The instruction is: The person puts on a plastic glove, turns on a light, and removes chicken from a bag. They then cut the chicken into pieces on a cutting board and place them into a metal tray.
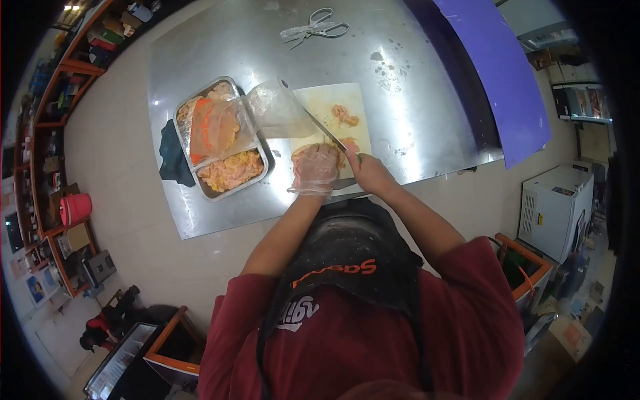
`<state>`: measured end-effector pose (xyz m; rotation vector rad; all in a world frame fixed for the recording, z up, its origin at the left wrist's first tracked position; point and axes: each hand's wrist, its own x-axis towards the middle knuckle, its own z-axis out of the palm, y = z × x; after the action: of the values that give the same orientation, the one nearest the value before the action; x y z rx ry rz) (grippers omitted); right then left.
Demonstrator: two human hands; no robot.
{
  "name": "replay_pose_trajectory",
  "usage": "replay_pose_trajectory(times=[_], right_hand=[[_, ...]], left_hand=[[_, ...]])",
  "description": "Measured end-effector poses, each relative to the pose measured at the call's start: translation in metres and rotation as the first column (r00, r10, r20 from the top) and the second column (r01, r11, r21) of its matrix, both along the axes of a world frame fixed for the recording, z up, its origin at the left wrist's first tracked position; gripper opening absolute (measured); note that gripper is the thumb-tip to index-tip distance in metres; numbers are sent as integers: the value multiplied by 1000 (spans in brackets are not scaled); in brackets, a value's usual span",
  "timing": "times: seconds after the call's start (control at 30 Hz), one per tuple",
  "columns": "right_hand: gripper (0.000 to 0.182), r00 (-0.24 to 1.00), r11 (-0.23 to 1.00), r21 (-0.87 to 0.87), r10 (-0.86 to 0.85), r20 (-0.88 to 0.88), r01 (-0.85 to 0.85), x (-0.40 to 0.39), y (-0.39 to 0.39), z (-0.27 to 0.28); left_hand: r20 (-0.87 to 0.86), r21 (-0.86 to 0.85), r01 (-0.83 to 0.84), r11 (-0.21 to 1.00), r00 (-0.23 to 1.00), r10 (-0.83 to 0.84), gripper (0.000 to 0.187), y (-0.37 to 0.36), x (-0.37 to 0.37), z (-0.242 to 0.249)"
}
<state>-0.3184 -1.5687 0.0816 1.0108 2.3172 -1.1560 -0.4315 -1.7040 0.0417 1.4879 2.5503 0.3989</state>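
My left hand (316,167), in a clear plastic glove, presses down on raw chicken (298,152) at the near end of a pale cutting board (322,100). In my bare right hand (371,174) is a knife (326,131), its long blade slanting away to the left across the board, close to the gloved fingers. Small cut chicken pieces (345,115) lie farther up the board. To the left, a metal tray (266,163) holds more raw chicken (233,171), partly covered by an orange-printed plastic bag (212,131). A clear plastic sheet or bag (275,108) spans between tray and board.
Scissors (316,30) lie at the far side of the steel table (220,43), beside water drops. A dark cloth (174,158) sits left of the tray. A purple panel (497,73) borders the right side. Beyond stand shelves (51,147) and a white appliance (555,203); another person (103,328) is lower left.
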Motion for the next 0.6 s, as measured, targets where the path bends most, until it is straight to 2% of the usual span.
replay_pose_trajectory(times=[0.1,0.2,0.3,0.4,0.43,0.5,0.53,0.6], right_hand=[[66,1000,996,86,1,10,-1,48,-4,-1],[65,980,997,69,-35,194,22,118,-5,18],[67,993,997,81,-12,114,2,112,-3,9],[69,998,999,18,35,42,-36,18,5,7],[70,999,999,0,48,7,-48,-4,5,11],[70,999,999,-10,48,11,-47,-1,4,8],[70,999,999,-5,51,14,-51,-1,5,6],[69,996,999,-30,39,82,-37,50,15,-10]], left_hand=[[-72,136,-4,991,997,14,23,-2,-3,-12],[119,-45,-88,995,989,93,23,6,-6,9],[116,-82,-79,993,989,89,24,5,-6,17],[39,-40,6,999,999,-4,24,0,-6,-3],[-5,-23,-20,1000,1000,20,24,-2,-5,-9],[-102,22,-64,998,993,65,23,-4,-10,-8],[-99,19,-149,989,984,150,21,-1,-15,-7],[-80,4,-322,947,944,321,19,0,-18,-1]])
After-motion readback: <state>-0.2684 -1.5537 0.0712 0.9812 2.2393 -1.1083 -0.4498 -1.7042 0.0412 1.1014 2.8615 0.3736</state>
